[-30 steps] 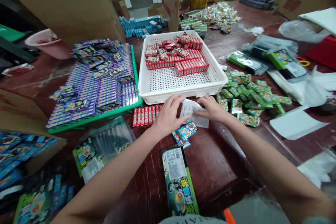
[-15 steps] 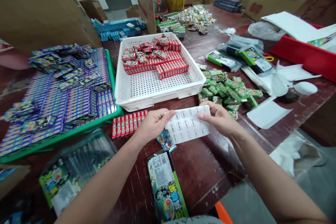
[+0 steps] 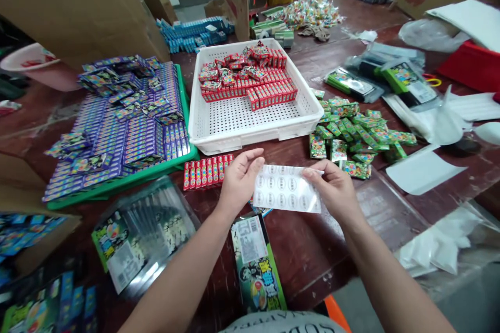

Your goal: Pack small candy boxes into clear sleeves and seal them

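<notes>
- Above the table point(image 3: 312, 250), both hands hold a sticker sheet point(image 3: 287, 193) flat between them.
- Left hand point(image 3: 238, 182) pinches its left edge; right hand point(image 3: 336, 190) pinches its right edge.
- Just beyond lie a white tray point(image 3: 253, 125) of red boxes point(image 3: 250, 80) and a red row point(image 3: 206, 170).

Our bare forearms point(image 3: 183, 270) reach forward and converge, wrists about level. Our left hand point(image 3: 239, 179) has its palm turned inward, thumb and fingertips pinched. Our right hand point(image 3: 335, 190) mirrors it, thumb pressed to forefinger; its lower fingers seem curled under.
</notes>
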`<state>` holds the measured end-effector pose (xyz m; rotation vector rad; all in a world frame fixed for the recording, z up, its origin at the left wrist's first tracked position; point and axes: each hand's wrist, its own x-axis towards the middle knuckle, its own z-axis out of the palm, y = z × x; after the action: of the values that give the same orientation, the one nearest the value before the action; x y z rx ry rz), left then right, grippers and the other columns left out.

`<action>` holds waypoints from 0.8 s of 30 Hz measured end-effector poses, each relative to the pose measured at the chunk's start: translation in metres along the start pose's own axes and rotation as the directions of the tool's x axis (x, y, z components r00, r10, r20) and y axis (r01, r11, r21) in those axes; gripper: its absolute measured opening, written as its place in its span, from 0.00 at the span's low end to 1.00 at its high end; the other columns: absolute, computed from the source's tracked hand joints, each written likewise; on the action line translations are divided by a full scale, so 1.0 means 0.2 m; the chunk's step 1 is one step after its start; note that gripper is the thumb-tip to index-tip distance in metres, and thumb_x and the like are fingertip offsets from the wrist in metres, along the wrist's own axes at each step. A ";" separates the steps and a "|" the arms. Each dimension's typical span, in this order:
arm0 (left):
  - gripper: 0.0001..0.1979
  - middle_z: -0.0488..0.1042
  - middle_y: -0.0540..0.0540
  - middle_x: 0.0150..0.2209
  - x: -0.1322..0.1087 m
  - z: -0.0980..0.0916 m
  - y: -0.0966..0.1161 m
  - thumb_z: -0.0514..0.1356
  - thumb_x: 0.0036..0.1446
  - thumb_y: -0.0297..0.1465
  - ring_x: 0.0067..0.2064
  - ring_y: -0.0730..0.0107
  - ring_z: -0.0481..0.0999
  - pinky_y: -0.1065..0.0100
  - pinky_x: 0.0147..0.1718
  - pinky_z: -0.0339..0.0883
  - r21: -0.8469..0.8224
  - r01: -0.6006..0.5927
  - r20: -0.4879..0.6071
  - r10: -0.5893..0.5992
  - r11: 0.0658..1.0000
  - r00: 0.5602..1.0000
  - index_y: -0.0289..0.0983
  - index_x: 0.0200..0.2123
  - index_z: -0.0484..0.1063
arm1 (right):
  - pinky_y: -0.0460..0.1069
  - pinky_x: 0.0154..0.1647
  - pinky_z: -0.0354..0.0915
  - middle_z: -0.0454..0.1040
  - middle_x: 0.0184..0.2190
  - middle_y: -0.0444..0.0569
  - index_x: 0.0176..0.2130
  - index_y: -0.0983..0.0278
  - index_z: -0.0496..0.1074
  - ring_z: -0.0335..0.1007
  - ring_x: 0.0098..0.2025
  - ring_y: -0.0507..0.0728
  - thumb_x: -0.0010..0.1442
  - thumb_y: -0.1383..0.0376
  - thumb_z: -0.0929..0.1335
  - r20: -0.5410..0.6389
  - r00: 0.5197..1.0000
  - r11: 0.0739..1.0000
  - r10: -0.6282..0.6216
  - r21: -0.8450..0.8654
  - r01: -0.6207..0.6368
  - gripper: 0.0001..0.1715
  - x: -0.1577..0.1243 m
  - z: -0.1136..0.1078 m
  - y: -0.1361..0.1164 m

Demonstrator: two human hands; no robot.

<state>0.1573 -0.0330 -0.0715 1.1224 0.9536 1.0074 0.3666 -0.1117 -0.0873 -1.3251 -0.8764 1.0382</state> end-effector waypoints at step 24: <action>0.11 0.82 0.46 0.30 -0.04 0.03 -0.02 0.71 0.53 0.37 0.29 0.71 0.78 0.70 0.28 0.71 0.191 0.246 0.215 -0.285 0.950 0.934 0.35 0.31 0.78 | 0.56 0.49 0.69 0.80 0.43 0.50 0.46 0.55 0.80 0.75 0.46 0.60 0.62 0.55 0.74 0.340 0.917 0.841 -0.208 -0.417 0.345 0.13 0.12 -0.31 -0.20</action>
<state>0.1611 -0.0432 -0.0739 1.1807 0.9718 0.5669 0.4371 -0.1079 -0.0537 -1.4025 -1.5713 0.8161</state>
